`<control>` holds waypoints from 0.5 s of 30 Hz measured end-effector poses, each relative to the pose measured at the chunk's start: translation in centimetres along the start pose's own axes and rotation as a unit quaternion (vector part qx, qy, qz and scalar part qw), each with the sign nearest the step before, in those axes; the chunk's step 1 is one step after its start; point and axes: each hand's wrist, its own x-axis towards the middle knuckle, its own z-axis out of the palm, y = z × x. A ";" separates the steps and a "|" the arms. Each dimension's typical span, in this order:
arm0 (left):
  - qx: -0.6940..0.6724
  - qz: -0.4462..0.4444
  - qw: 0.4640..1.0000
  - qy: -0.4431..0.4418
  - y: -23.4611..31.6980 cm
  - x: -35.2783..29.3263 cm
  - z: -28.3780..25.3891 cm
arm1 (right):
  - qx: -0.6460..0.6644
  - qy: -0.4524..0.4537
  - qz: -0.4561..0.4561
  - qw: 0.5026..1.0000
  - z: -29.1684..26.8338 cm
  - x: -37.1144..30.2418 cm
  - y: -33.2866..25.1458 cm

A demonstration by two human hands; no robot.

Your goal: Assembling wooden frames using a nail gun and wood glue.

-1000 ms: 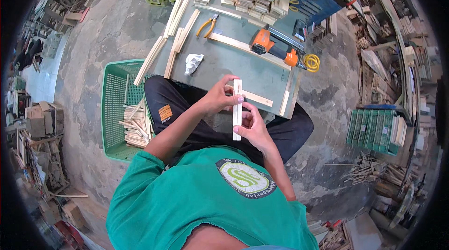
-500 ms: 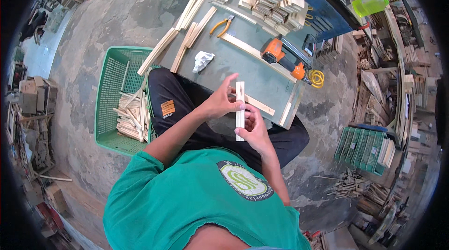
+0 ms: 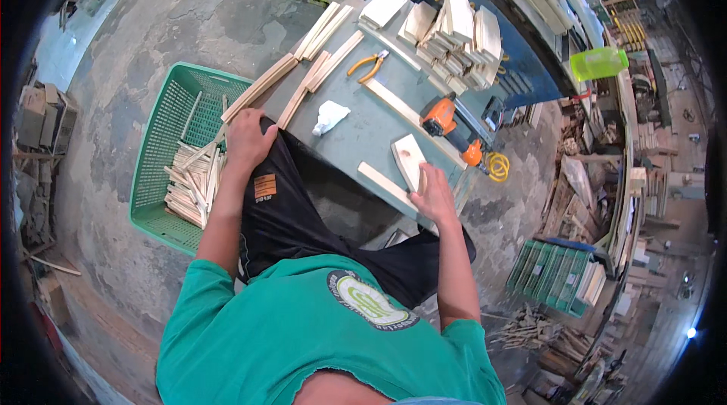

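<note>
My right hand (image 3: 435, 197) is closed on the near end of a flat, pale wooden piece (image 3: 409, 157) with a pointed end and a brown knot. The piece rests over the near right part of the grey work table (image 3: 356, 140). Beside it, along the front edge, lies a narrow wood strip (image 3: 386, 184). At the table's left corner, above my knee, my left hand (image 3: 251, 140) has its thumb apart from the fingers. Its fingertips are close to the end of a long wooden strip (image 3: 261, 88); whether they touch it is unclear.
An orange nail gun (image 3: 443, 117), orange-handled pliers (image 3: 367, 66) and a crumpled white wad (image 3: 330, 116) lie on the table. Stacked wooden boards (image 3: 458, 34) stand at the back. A green basket (image 3: 163, 129) holding many sticks is on the left.
My hands have parted from the upright wooden piece they held together. The left moved to the strips at left; the right moved right, with the flat wooden piece over the table. The view shifted slightly.
</note>
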 end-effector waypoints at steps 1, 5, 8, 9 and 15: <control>0.000 -0.028 1.000 -0.010 -0.8 0.1 0.1 | -0.001 -0.017 0.024 1.000 -0.1 0.1 0.4; -0.004 -0.107 0.994 -0.030 -1.2 0.5 0.6 | -0.015 -0.022 -0.035 0.999 -1.9 1.6 0.3; 0.002 -0.129 0.991 -0.040 -0.5 0.8 0.2 | 0.003 0.040 -0.092 0.995 -5.1 5.8 -1.0; 0.001 -0.128 0.991 -0.032 -0.2 0.9 0.0 | 0.042 0.074 -0.090 0.992 -6.2 7.5 -1.5; -0.010 -0.125 0.992 -0.020 0.1 1.3 -0.4 | -0.012 0.281 -0.057 0.958 -14.0 22.5 -4.7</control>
